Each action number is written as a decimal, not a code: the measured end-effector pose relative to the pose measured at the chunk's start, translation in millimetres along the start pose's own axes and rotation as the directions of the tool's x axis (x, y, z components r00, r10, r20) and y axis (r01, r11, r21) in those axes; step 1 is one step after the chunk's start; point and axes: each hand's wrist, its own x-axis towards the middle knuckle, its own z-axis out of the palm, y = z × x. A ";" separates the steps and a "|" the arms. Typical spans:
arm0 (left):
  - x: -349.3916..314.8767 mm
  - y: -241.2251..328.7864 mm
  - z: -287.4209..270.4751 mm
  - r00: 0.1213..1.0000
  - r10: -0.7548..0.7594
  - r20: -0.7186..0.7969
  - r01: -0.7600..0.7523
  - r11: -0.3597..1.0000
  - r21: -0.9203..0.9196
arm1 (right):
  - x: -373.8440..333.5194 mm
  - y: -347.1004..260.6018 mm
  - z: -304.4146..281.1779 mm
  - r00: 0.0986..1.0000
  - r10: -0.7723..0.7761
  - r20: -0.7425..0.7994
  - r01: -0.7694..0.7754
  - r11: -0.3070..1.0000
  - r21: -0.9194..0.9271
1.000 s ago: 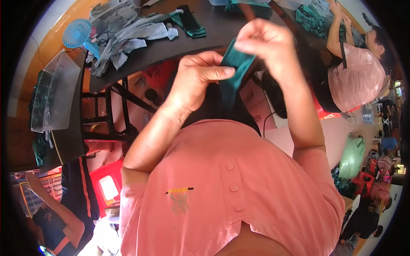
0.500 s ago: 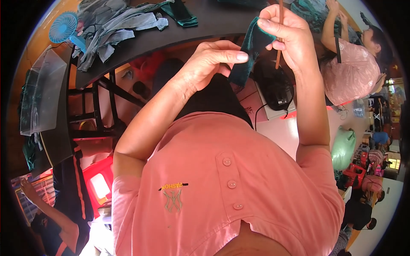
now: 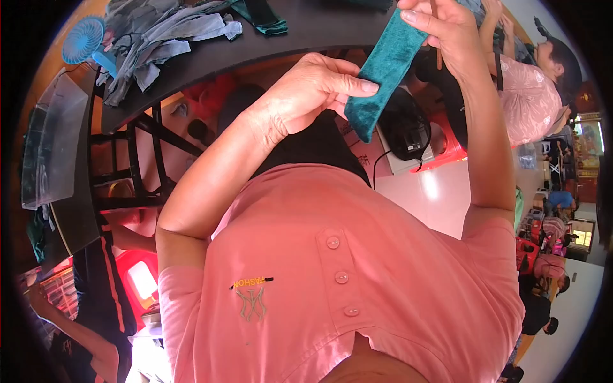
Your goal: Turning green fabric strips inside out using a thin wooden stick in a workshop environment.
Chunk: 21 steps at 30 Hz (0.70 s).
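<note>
Stretched between my hands is a flat strip of teal velvet fabric [image 3: 391, 62], its pointed lower end hanging free. My left hand [image 3: 319, 89] pinches the strip near that lower end, thumb on top. At the strip's upper end, my right hand [image 3: 447, 29] grips the fabric between thumb and fingers. A thin brown stick [image 3: 438, 59] also stays in my right hand, pointing downward; its upper part runs out of the picture. Both hands are raised over the near edge of the dark table [image 3: 274, 54].
Grey-green fabric pieces [image 3: 159, 48] lie heaped on the table's left, beside a blue fan [image 3: 84, 39]. A dark green folded piece [image 3: 260, 16] rests nearby. A clear plastic bin [image 3: 54, 143] stands far left. A co-worker [image 3: 530, 96] sits at right, another person [image 3: 83, 338] at lower left.
My right hand has moved up and right, pulling the velvet strip out long. It was bent and darker; now its bright teal face shows flat. My left hand keeps its pinch.
</note>
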 end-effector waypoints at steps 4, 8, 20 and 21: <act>-11.2 8.3 13.3 0.996 -0.060 0.061 0.071 0.977 -0.199 | 1.1 17.6 -4.8 0.998 -0.035 -0.049 0.035 0.999 0.000; -19.7 4.2 11.8 0.989 -0.074 0.126 0.101 0.969 -0.226 | 10.3 43.9 -5.6 0.957 0.120 -0.263 -0.198 0.935 -0.294; -18.0 -1.6 14.9 0.989 -0.087 0.119 0.137 0.837 -0.530 | -44.0 39.3 -0.1 0.988 -0.108 -0.112 0.119 0.988 0.100; -16.1 -0.6 14.8 0.991 -0.091 0.094 0.128 0.830 -0.542 | -50.7 42.8 0.4 0.974 -0.227 0.015 0.215 0.940 0.266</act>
